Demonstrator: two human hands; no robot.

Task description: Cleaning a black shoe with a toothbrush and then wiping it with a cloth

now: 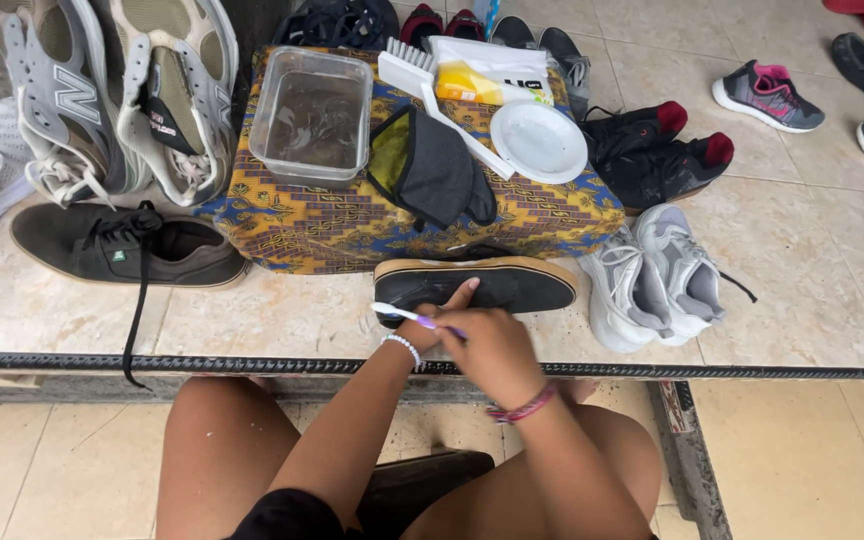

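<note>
Right hand [497, 350] closed around toothbrush [407, 315]; left hand [442, 310] fingers rest on black shoe [492, 285]; shoe long axis runs left-right, just beyond both hands.

View: head camera is looking steeply down from above the person's knees.
Facing: it is facing forward over the tiled floor [812, 250].
Nearness: it is sitting close.
</note>
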